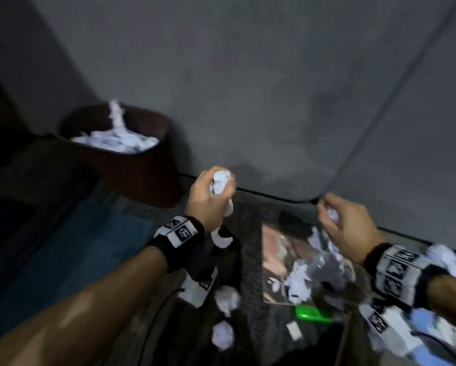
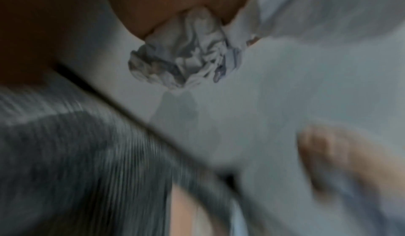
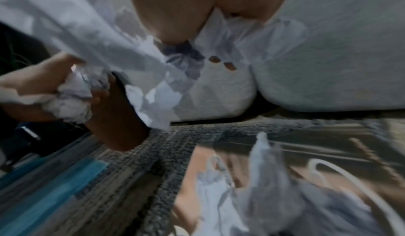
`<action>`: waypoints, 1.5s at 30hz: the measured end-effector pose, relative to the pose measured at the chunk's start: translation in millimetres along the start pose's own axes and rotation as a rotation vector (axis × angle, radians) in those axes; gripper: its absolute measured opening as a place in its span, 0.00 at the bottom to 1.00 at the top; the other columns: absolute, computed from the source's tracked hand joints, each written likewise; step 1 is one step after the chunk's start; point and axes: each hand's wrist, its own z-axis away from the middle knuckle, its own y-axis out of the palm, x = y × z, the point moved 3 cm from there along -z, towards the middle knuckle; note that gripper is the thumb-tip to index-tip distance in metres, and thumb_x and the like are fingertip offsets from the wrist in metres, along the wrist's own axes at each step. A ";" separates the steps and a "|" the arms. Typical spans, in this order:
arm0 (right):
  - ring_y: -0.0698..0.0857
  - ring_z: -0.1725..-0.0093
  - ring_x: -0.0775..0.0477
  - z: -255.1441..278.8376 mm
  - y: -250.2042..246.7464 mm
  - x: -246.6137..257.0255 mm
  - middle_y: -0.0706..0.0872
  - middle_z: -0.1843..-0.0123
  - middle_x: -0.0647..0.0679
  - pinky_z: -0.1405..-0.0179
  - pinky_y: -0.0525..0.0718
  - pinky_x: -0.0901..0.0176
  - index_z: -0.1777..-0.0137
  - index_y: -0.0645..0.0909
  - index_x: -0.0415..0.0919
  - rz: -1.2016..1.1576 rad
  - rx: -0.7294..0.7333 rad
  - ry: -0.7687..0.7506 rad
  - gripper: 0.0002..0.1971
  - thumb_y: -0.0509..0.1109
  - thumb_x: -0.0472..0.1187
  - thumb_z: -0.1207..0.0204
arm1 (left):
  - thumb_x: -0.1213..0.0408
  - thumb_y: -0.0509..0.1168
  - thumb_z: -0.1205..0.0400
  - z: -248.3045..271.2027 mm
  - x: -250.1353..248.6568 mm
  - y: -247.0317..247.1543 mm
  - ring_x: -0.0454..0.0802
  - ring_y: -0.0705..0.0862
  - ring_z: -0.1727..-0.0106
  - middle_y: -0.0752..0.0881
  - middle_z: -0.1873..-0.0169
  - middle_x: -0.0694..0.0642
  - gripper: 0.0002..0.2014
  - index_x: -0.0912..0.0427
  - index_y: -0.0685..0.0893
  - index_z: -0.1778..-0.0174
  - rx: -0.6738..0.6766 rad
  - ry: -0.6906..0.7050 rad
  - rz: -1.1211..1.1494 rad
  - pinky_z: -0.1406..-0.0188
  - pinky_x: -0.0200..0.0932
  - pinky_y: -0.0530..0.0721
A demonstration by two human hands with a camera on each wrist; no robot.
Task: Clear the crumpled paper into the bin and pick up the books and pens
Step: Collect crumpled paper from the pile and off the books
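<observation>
My left hand (image 1: 213,196) grips a crumpled white paper ball (image 1: 220,184) above the rug, right of the bin; the same paper ball (image 2: 186,49) shows in the left wrist view. My right hand (image 1: 337,220) holds a smaller paper wad (image 1: 332,214), and that wad (image 3: 221,32) sticks out under the fingers in the right wrist view. A dark brown bin (image 1: 131,165) at the left holds white paper (image 1: 115,140). A book (image 1: 282,249) with a picture cover lies on the rug under several paper balls (image 1: 303,281). More balls (image 1: 226,299) lie near my left wrist.
A grey sofa (image 1: 274,101) fills the background, its base edge just beyond my hands. The rug (image 1: 250,260) is grey with a blue band (image 1: 89,249) at the left. A bright green object (image 1: 311,314) lies near the book's front edge. More papers (image 1: 446,257) sit at the right.
</observation>
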 end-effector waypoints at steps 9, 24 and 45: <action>0.74 0.72 0.43 -65.2 25.8 112.2 0.77 0.73 0.44 0.68 0.65 0.54 0.64 0.72 0.41 -0.023 -0.019 -0.068 0.10 0.64 0.39 0.21 | 0.67 0.63 0.22 -114.9 -67.7 -179.7 0.33 0.77 0.73 0.79 0.76 0.42 0.05 0.58 0.77 0.64 -0.536 0.243 0.216 0.66 0.32 0.77; 0.76 0.70 0.49 -172.6 41.5 258.4 0.79 0.70 0.46 0.69 0.72 0.60 0.62 0.74 0.37 -0.312 -0.414 -0.203 0.11 0.61 0.43 0.22 | 0.42 0.59 0.20 -150.0 22.4 -227.3 0.64 0.79 0.40 0.82 0.42 0.62 0.20 0.55 0.81 0.45 0.268 -0.128 -1.088 0.45 0.48 0.76; 0.84 0.41 0.48 -233.8 98.1 338.6 0.87 0.40 0.48 0.46 0.75 0.66 0.38 0.84 0.46 0.282 0.432 -0.351 0.16 0.66 0.48 0.22 | 0.41 0.55 0.21 -141.2 34.3 -226.9 0.59 0.85 0.52 0.87 0.55 0.55 0.20 0.51 0.70 0.41 0.042 -0.185 -1.007 0.53 0.50 0.75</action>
